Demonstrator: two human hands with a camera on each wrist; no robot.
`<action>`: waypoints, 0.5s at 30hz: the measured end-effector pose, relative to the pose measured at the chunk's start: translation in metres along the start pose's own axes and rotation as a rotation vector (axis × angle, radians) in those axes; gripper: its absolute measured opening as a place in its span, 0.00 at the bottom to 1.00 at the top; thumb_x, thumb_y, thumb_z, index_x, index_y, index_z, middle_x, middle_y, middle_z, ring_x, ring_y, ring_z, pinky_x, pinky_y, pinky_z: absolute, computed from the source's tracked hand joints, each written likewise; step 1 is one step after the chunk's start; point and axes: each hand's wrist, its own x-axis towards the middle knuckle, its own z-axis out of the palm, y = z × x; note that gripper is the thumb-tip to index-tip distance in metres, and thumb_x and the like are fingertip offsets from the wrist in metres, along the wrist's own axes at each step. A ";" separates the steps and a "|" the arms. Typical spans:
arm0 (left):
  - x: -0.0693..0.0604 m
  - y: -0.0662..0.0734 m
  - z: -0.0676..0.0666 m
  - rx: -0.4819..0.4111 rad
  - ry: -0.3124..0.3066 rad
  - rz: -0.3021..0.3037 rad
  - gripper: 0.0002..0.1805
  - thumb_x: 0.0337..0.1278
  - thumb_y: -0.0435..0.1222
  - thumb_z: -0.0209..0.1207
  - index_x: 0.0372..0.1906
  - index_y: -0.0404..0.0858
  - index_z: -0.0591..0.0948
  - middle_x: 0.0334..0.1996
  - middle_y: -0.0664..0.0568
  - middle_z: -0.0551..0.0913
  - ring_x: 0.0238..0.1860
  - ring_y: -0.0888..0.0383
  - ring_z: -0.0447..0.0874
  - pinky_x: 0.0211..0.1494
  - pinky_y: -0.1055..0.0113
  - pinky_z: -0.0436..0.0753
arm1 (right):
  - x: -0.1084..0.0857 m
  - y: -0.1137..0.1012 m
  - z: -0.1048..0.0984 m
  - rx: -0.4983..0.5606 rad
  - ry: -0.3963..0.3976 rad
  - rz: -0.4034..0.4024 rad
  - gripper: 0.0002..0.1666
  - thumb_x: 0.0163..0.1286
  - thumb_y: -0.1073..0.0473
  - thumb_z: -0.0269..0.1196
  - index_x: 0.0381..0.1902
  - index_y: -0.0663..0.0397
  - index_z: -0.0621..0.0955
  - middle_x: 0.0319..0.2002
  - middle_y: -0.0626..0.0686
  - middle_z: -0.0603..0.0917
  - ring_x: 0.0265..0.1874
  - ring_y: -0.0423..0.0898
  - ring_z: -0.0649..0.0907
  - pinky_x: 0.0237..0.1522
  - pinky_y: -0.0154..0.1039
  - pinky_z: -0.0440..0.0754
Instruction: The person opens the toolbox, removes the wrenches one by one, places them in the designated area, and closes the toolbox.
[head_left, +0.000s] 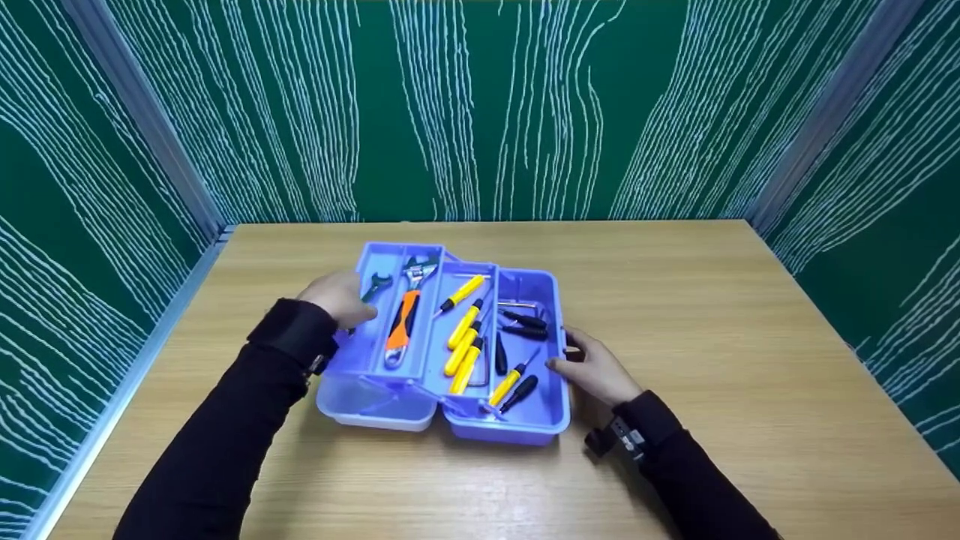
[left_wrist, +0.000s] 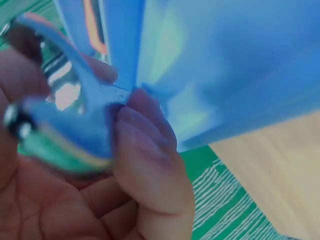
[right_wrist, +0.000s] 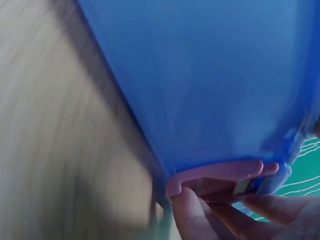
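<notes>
A blue-purple toolbox [head_left: 499, 433] stands unfolded on the table. My left hand [head_left: 337, 300] is over its left tray and pinches a shiny open-ended wrench [head_left: 377, 283]; one jawed end [left_wrist: 82, 100] shows large and blurred beside the fingers [left_wrist: 150, 165] in the left wrist view. An adjustable wrench [head_left: 405, 319] with an orange-black handle lies in the tray compartment to the right. At the box's right wall, my right hand [head_left: 600, 371] grips the side, its fingers round a pinkish latch or handle [right_wrist: 220, 172] in the right wrist view.
Several yellow-handled screwdrivers [head_left: 465, 364] lie in the middle tray. Black-handled tools [head_left: 525, 327] and a yellow one [head_left: 507, 385] lie in the right compartment. A wooden table [head_left: 712, 300] is under the box, with green white-lined walls [head_left: 525, 112] around it.
</notes>
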 end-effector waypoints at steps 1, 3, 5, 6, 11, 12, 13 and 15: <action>-0.001 -0.001 -0.001 -0.027 -0.007 -0.007 0.20 0.62 0.39 0.55 0.51 0.28 0.73 0.41 0.44 0.75 0.38 0.52 0.77 0.35 0.69 0.76 | 0.000 0.000 -0.001 0.005 -0.004 -0.001 0.41 0.65 0.63 0.63 0.72 0.69 0.61 0.64 0.71 0.72 0.58 0.62 0.80 0.51 0.41 0.84; -0.002 -0.004 -0.001 -0.058 -0.011 0.002 0.18 0.64 0.38 0.53 0.52 0.28 0.74 0.41 0.43 0.76 0.38 0.53 0.78 0.35 0.69 0.77 | 0.000 0.000 -0.002 0.028 -0.012 0.000 0.41 0.66 0.62 0.63 0.72 0.69 0.61 0.64 0.72 0.71 0.57 0.61 0.80 0.50 0.40 0.85; -0.003 -0.006 -0.002 -0.088 -0.004 0.014 0.16 0.66 0.37 0.51 0.49 0.28 0.75 0.39 0.44 0.77 0.36 0.54 0.78 0.34 0.70 0.77 | -0.001 0.000 -0.003 0.056 -0.027 0.004 0.41 0.66 0.61 0.64 0.72 0.69 0.60 0.65 0.72 0.70 0.57 0.61 0.80 0.50 0.40 0.85; -0.004 -0.007 -0.002 -0.091 0.006 0.024 0.14 0.66 0.36 0.51 0.47 0.28 0.75 0.37 0.44 0.77 0.35 0.54 0.78 0.34 0.69 0.76 | -0.001 0.000 -0.003 0.069 -0.029 0.007 0.41 0.67 0.60 0.64 0.72 0.70 0.61 0.66 0.72 0.69 0.57 0.60 0.80 0.50 0.39 0.85; -0.010 -0.010 -0.004 -0.076 0.064 0.047 0.10 0.67 0.34 0.45 0.38 0.30 0.73 0.31 0.46 0.71 0.32 0.52 0.72 0.33 0.67 0.71 | -0.002 -0.005 -0.008 0.135 -0.032 0.020 0.40 0.68 0.60 0.63 0.72 0.70 0.61 0.68 0.71 0.67 0.52 0.52 0.83 0.47 0.36 0.85; -0.011 -0.011 -0.004 -0.071 0.079 0.060 0.10 0.67 0.34 0.44 0.39 0.29 0.72 0.30 0.46 0.70 0.32 0.51 0.71 0.33 0.67 0.70 | -0.002 -0.006 -0.010 0.154 -0.026 0.026 0.40 0.68 0.60 0.62 0.72 0.70 0.60 0.68 0.71 0.67 0.50 0.51 0.84 0.47 0.37 0.86; -0.013 -0.010 -0.004 -0.074 0.094 0.072 0.11 0.68 0.33 0.43 0.40 0.29 0.72 0.30 0.46 0.69 0.31 0.51 0.71 0.33 0.66 0.70 | -0.003 -0.008 -0.011 0.169 -0.024 0.031 0.40 0.69 0.61 0.62 0.72 0.69 0.59 0.68 0.71 0.66 0.49 0.50 0.84 0.47 0.38 0.86; -0.017 -0.008 -0.003 -0.101 0.128 0.097 0.13 0.69 0.33 0.40 0.45 0.27 0.70 0.30 0.45 0.69 0.31 0.51 0.71 0.33 0.64 0.72 | -0.004 -0.013 -0.014 0.169 0.004 0.035 0.39 0.70 0.61 0.61 0.73 0.68 0.59 0.68 0.70 0.67 0.50 0.51 0.84 0.50 0.41 0.85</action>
